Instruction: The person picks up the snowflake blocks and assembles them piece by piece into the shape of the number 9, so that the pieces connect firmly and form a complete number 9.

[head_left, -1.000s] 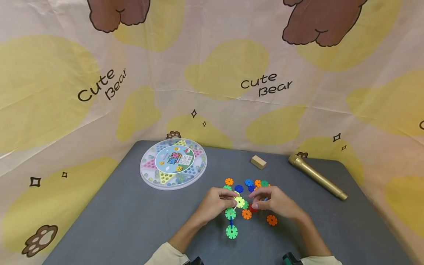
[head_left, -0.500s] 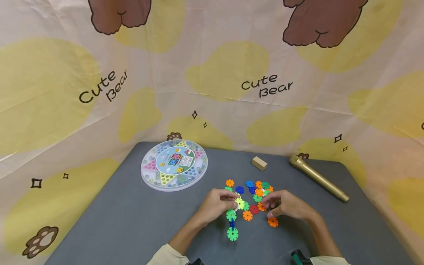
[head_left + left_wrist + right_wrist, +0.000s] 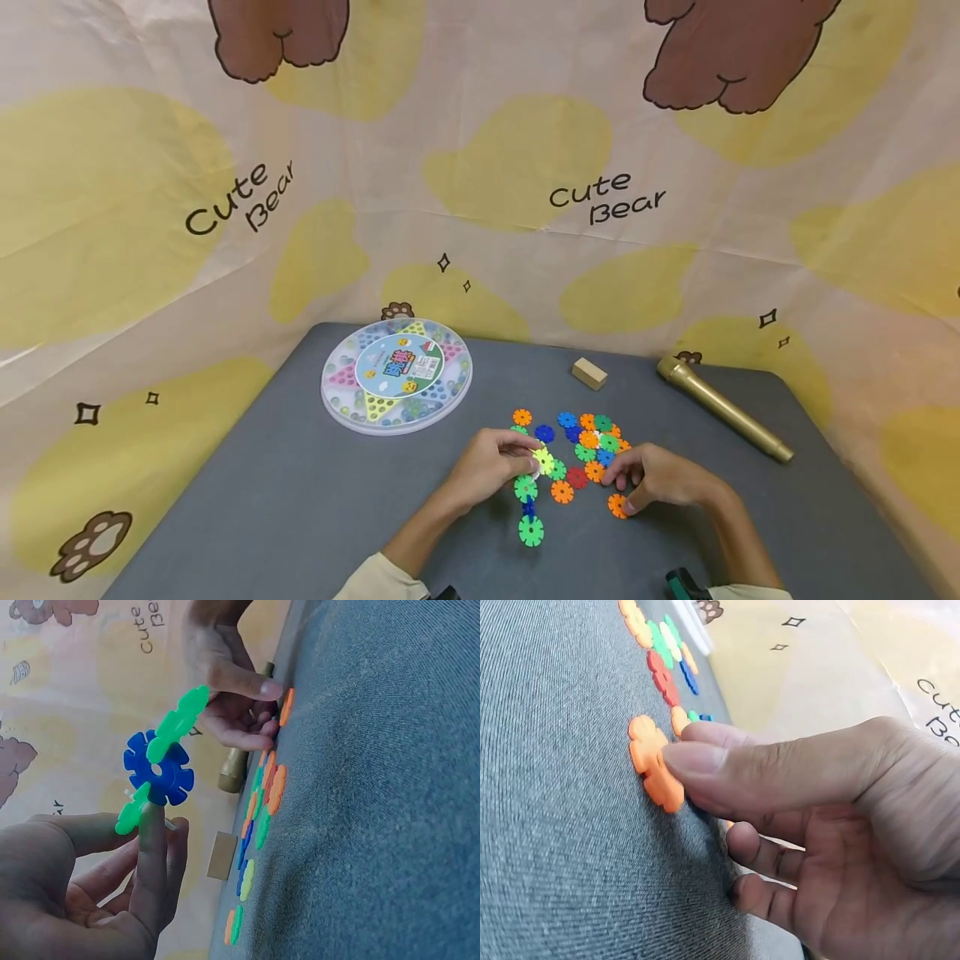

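Observation:
My left hand (image 3: 491, 462) pinches a short chain of toothed plastic snowflake discs, held above the table. In the left wrist view the chain runs from a green disc (image 3: 133, 810) at the fingertips through a blue disc (image 3: 159, 766) to an outer green disc (image 3: 178, 724). Part of a white piece (image 3: 171, 823) shows among those fingers. My right hand (image 3: 663, 477) is low at a loose orange disc (image 3: 617, 506). Its thumb tip overlaps the disc's edge, while the index fingertip stands apart from the thumb, and the other fingers are loosely bent.
Several loose discs, among them a red one (image 3: 577, 477) and a yellow one (image 3: 543, 460), lie between and beyond the hands. Farther back are a round marble board game (image 3: 397, 375), a small wooden block (image 3: 589, 373) and a gold tube (image 3: 723, 408) on the grey table (image 3: 300, 500).
My right hand has moved away from the left hand, rightward and nearer me, down to the loose orange disc. The left hand keeps holding the chain in nearly the same place.

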Motion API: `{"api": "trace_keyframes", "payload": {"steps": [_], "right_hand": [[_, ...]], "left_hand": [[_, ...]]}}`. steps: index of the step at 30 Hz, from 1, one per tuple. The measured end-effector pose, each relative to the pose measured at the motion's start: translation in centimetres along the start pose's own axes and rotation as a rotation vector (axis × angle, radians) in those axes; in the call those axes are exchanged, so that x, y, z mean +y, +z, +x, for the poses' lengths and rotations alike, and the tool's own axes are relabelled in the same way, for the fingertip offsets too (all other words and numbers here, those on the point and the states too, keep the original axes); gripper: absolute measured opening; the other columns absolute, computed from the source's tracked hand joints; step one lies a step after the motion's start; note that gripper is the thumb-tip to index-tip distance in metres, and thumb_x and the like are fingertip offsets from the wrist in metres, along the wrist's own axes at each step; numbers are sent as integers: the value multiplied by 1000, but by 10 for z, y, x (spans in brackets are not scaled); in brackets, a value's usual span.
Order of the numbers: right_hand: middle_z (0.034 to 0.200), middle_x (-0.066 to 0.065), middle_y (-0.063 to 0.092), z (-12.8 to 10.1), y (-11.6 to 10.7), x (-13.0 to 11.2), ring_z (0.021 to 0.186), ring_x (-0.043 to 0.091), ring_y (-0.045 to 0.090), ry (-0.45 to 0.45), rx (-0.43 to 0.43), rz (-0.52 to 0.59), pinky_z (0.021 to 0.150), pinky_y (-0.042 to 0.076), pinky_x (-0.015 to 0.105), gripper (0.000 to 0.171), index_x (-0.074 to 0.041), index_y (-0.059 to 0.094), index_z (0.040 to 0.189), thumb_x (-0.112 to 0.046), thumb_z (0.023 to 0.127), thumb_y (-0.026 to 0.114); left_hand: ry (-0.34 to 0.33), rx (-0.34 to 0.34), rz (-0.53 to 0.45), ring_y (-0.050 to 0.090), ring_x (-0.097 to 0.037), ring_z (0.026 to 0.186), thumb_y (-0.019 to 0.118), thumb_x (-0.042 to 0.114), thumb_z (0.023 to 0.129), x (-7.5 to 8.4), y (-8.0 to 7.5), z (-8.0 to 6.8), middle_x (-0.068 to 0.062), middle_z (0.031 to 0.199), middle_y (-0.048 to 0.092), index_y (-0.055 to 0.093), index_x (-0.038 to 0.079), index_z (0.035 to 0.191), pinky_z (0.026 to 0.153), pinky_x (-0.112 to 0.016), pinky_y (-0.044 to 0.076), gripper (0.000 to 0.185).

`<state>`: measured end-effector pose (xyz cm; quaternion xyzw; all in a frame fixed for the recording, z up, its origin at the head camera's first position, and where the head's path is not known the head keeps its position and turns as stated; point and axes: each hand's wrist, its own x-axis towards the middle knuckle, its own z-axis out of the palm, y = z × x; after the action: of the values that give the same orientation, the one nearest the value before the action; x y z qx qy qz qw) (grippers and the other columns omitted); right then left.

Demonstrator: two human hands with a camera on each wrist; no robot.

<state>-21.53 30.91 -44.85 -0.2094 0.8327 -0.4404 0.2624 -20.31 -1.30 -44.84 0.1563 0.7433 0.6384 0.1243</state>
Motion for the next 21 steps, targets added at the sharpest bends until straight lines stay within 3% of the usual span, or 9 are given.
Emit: {"api": "trace_keyframes", "payload": {"steps": [15, 21], "right_hand": [[90, 8, 63, -2, 5, -2, 82, 19, 54, 17, -23, -50, 67, 48, 24, 27, -3, 74, 100, 5, 76, 85], [83, 3, 57, -1, 5, -3, 76, 16, 53, 26, -4, -120, 64, 44, 25, 26, -6, 69, 93, 3, 75, 86]], "left_hand": [[-13, -14, -18, 65, -10, 71, 79, 12, 94, 0, 0, 1, -5, 91, 77, 81, 6, 113, 59, -29, 53, 20], [-15, -13, -15, 66, -10, 72, 79, 12, 94, 0, -1, 0, -3, 91, 77, 81, 7, 113, 61, -31, 55, 20]]}}
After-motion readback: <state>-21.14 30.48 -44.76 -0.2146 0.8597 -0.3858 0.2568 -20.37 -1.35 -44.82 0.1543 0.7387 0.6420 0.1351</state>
